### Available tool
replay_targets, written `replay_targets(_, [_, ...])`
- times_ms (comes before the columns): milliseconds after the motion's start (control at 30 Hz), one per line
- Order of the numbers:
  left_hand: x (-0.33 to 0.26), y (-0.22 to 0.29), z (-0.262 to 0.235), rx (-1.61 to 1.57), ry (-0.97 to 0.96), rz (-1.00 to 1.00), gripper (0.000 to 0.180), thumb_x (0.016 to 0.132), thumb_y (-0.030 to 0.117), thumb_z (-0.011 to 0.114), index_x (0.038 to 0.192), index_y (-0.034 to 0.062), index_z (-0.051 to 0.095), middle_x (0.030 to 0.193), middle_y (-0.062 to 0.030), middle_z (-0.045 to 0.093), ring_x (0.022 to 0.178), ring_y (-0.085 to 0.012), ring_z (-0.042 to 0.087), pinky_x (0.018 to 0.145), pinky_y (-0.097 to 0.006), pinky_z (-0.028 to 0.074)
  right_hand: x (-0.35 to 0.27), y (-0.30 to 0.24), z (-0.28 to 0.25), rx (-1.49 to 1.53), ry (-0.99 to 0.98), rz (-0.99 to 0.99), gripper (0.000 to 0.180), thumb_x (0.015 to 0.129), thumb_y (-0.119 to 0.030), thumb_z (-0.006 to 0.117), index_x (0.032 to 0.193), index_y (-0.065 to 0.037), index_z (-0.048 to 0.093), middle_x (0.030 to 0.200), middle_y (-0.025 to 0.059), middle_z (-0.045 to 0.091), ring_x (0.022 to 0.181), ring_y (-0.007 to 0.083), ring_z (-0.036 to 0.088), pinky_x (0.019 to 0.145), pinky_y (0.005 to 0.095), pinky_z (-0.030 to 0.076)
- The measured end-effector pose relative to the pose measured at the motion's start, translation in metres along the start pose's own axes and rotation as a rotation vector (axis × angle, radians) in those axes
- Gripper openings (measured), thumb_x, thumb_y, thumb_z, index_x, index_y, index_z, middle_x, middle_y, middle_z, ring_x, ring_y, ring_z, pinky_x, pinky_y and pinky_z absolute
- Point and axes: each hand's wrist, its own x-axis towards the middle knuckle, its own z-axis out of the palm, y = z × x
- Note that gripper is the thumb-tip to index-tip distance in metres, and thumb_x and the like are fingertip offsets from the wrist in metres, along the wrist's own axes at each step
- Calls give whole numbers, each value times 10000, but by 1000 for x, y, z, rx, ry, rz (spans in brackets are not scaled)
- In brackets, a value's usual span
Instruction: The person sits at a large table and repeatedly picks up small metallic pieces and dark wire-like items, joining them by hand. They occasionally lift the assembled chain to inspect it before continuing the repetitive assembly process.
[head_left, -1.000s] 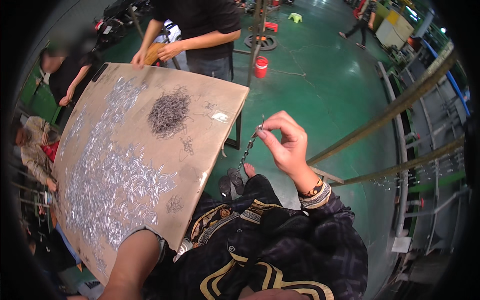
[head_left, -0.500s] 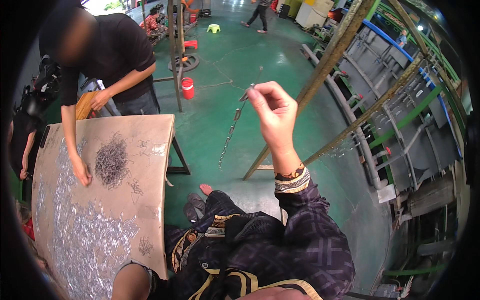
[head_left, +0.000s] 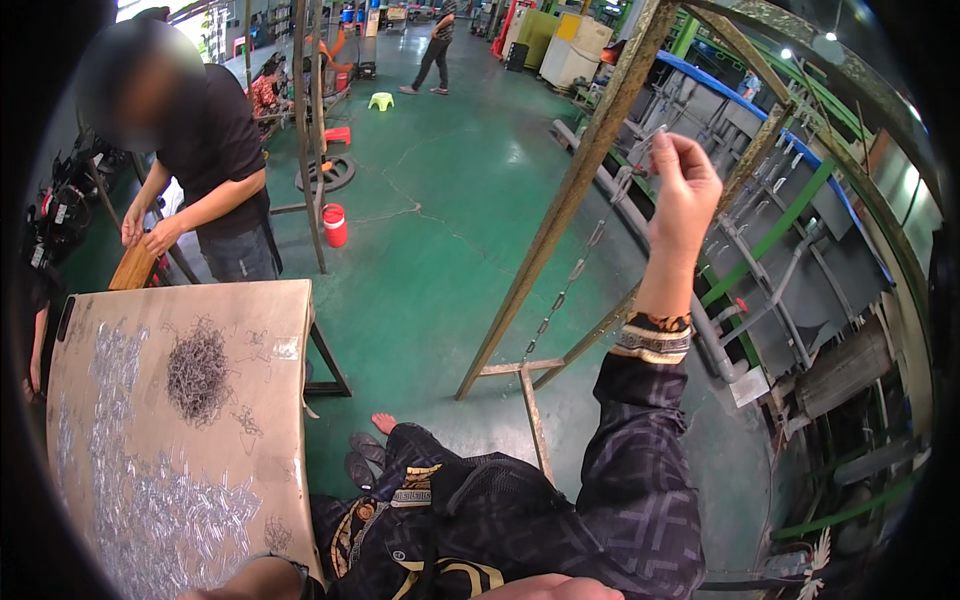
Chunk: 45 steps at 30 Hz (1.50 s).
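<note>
Raised at the right, my right hand (head_left: 685,190) is closed in a pinch, thumb and fingers together at the top end of a thin metal chain (head_left: 575,270). The chain slants down and left in loose links, its lower part in front of the rusty metal frame (head_left: 560,200); I cannot tell whether they touch. The exact grip point is small and hard to make out. My left hand does not show. Bare skin appears at the lower edge, but no fingers can be told there.
To the left stands a cardboard-topped table (head_left: 270,400) with many shiny metal pieces (head_left: 170,500) and a pile of dark wire hooks (head_left: 200,375). Behind it a co-worker (head_left: 215,150) bends over a wooden piece (head_left: 133,268). A red bucket (head_left: 334,226) stands on the floor; grey pipes (head_left: 700,320) run along the right.
My right hand has moved right and slightly up with the chain, toward the metal frame. The co-worker's hand has left the tabletop, and both hands are now together above the wooden piece.
</note>
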Motion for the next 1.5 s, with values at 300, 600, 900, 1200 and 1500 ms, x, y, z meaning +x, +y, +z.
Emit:
replay_targets(300, [-11,-1,-3,146,-4,-59,336,912,303,471,600,180,449,575,67,438,487,-64,396,599,-306,297,112,-22,-50,-175,199,-127,186,844,-170,750,876,7,699,709,-15,594,623,61,494,571,209,383])
replay_targets(600, [-17,-11,-3,223,14,-101,342,882,314,522,579,168,457,552,60,452,473,-71,404,622,-327,307,201,-22,-101,-261,279,-115,229,820,-191,771,894,15,704,717,-2,614,588,68,502,536,213,383])
replay_targets(900, [-22,-16,-4,275,20,-143,354,851,324,573,559,156,466,529,53,467,460,-77,411,646,-347,317,217,-31,-114,-423,219,70,255,820,-244,769,914,-13,718,747,7,642,612,71,525,543,221,390])
replay_targets(1200, [-28,-12,-4,309,47,-162,373,821,335,623,538,144,474,505,46,481,446,-84,418,670,-367,328,229,-12,-137,-317,167,105,258,820,-220,773,945,-4,705,723,6,617,559,72,518,472,218,366])
replay_targets(1500, [-33,-13,-4,176,107,-99,286,522,241,627,482,36,432,478,-103,436,451,-225,405,566,-410,326,220,-4,-141,-282,267,61,310,779,-222,813,978,-6,711,736,26,642,522,57,503,449,193,351])
